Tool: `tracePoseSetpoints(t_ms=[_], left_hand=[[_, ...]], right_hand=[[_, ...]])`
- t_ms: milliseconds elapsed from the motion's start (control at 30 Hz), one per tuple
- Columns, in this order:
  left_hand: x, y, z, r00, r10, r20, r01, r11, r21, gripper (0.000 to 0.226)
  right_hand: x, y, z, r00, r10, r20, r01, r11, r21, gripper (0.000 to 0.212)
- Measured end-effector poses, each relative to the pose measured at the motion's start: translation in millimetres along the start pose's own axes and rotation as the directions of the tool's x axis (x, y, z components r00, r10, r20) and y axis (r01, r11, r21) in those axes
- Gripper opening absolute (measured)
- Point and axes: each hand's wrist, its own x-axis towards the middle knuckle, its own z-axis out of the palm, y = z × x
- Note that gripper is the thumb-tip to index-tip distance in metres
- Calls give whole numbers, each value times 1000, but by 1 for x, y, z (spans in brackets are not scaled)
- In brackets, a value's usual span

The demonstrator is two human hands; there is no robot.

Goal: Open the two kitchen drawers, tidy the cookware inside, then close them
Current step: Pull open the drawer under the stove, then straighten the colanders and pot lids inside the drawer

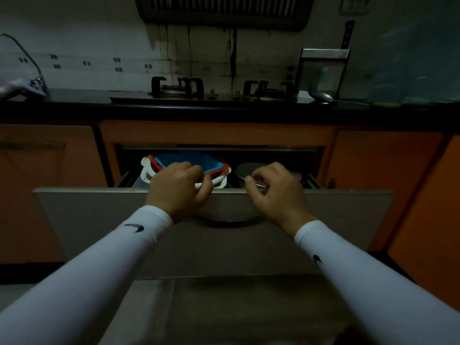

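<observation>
The upper drawer with a pale grey front is pulled partly out below the stove. Inside on the left lies a stack of plastic basins, blue over red over white. On the right lie dark metal plates or lids. My left hand curls over the drawer's top edge, with its fingertips at the white basin's rim. My right hand hovers above the edge, its fingers pinching the rim of a metal plate. A second drawer front shows below, apparently shut.
A black countertop carries a two-burner gas stove. A ladle and a knife rack stand at the right, a tap at the left. Orange cabinet doors flank the drawer.
</observation>
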Motion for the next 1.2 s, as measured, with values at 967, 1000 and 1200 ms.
tracePoseSetpoints(t_ms=[967, 1000, 1200], left_hand=[[86, -124, 57, 899, -169, 404, 116, 981, 153, 44], [87, -127, 59, 892, -179, 415, 121, 979, 163, 45], [93, -136, 69, 840, -221, 495, 146, 972, 186, 49]], right_hand=[[115, 99, 23, 699, 447, 558, -214, 876, -433, 77], [116, 101, 24, 687, 452, 570, -205, 872, -445, 77], [124, 111, 32, 624, 487, 611, -202, 856, -476, 79]])
